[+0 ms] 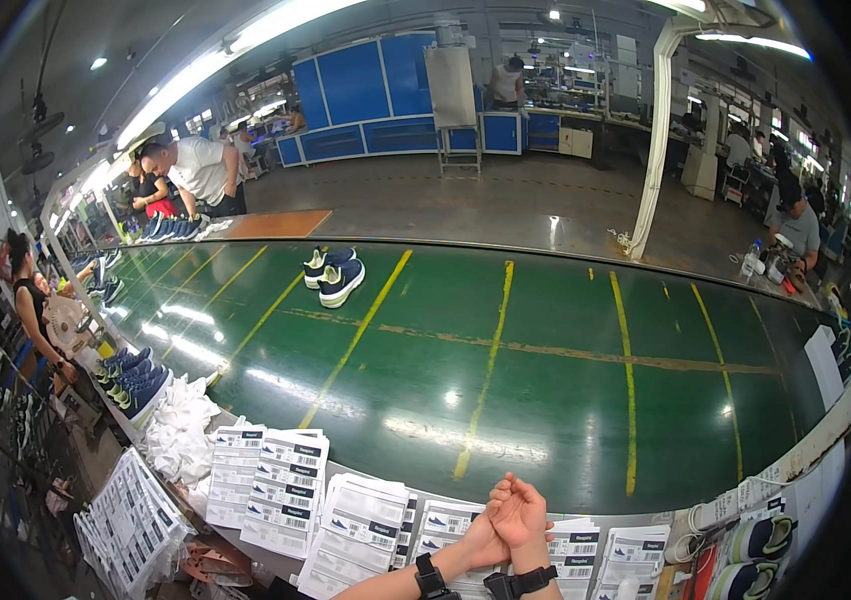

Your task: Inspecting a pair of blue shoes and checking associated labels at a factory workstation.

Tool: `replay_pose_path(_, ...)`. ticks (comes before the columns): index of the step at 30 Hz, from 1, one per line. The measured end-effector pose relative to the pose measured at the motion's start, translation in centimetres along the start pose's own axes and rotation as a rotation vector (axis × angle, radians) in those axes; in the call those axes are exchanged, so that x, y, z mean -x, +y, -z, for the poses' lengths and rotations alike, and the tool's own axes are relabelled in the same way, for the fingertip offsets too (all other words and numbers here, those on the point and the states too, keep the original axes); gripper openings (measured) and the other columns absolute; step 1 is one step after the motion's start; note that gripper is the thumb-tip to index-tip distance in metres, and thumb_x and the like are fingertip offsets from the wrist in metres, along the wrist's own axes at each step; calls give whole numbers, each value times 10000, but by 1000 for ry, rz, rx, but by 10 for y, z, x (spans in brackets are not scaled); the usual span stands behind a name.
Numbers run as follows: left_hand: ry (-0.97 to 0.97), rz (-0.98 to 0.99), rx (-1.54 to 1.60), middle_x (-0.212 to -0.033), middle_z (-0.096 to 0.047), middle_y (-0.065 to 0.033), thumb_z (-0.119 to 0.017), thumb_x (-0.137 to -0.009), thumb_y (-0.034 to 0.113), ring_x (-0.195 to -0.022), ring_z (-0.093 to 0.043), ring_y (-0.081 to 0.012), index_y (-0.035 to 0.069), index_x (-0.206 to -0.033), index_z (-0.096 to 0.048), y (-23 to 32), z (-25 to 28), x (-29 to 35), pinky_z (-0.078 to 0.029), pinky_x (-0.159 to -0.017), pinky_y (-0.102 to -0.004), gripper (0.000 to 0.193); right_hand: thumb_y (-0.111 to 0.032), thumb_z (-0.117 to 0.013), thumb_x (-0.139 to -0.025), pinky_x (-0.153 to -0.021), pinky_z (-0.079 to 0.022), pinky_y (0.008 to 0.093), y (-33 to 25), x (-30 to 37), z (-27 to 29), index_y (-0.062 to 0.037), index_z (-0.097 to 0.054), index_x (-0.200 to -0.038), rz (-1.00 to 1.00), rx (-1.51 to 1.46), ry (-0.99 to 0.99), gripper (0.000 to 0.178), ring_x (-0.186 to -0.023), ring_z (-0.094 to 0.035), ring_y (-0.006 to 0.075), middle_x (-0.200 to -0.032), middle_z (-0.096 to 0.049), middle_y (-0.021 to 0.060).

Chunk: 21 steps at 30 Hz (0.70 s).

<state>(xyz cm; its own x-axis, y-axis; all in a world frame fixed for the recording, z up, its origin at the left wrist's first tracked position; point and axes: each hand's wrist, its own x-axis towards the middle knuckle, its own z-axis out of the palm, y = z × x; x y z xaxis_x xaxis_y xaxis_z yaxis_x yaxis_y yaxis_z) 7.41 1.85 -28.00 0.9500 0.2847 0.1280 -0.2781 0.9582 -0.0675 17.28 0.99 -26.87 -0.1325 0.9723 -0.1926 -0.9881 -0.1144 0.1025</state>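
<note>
Above the near edge of the green belt point(565, 430), my two hands are together, one against the other. My left hand point(482, 543) lies against the base of my right hand, and its fingers are mostly hidden there. My right hand point(518, 508) is loosely curled, palm side up, with nothing visible in it. Dark wristbands sit on both wrists. Below my forearms lie stacks of printed label sheets point(360, 520) with small shoe pictures. Farther off on the belt stands a pair of navy sneakers point(342, 280) with pale green-white soles, touching neither hand.
Crumpled white paper point(180, 425) and navy sneakers point(132, 385) line the belt's left side. More shoes point(760, 540) sit at the lower right. A white post point(657, 140) rises beyond the belt. Several people work at the left and right; one in a white shirt point(205, 170) bends over shoes.
</note>
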Motion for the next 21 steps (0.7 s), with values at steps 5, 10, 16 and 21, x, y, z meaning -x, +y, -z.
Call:
replay_pose_path(5,308,-51,-44,-1387,-491,-246,-381,-1005,425,-1292,-477,-400,95,-1415,-406,-3,-8,1,-349,-1123,-525,527,-170,-472,-971,-706,-499,348,1,0,-1,-20,-618,-1062,0,-1,1,228,-791,-568,221,-892,-633,99)
replay_pose_path(10,-39,-3,-3,-1417,-447,-289,-374,-1006,434,-1303,-451,-447,102,-1450,-373,-1,6,1,-325,-1136,-535,554,-154,-485,-953,-690,-494,343,1,1,-3,-22,-618,-1069,34,45,47,219,-777,-560,210,-884,-615,84)
replay_pose_path(16,123,-53,-45,-1347,-520,-253,-475,-964,436,-1250,-512,-398,52,-1412,-395,-4,11,4,-364,-1116,-528,596,-150,-484,-950,-675,-491,332,1,0,-5,-23,-621,-1073,43,46,60,223,-763,-558,193,-888,-614,78)
replay_pose_path(21,-69,-35,-4,-1427,-451,-264,-375,-1004,460,-1313,-448,-421,91,-1452,-372,0,12,3,-326,-1141,-520,580,-152,-490,-950,-677,-490,331,3,1,-6,-24,-618,-1072,46,38,44,218,-772,-555,199,-889,-613,83)
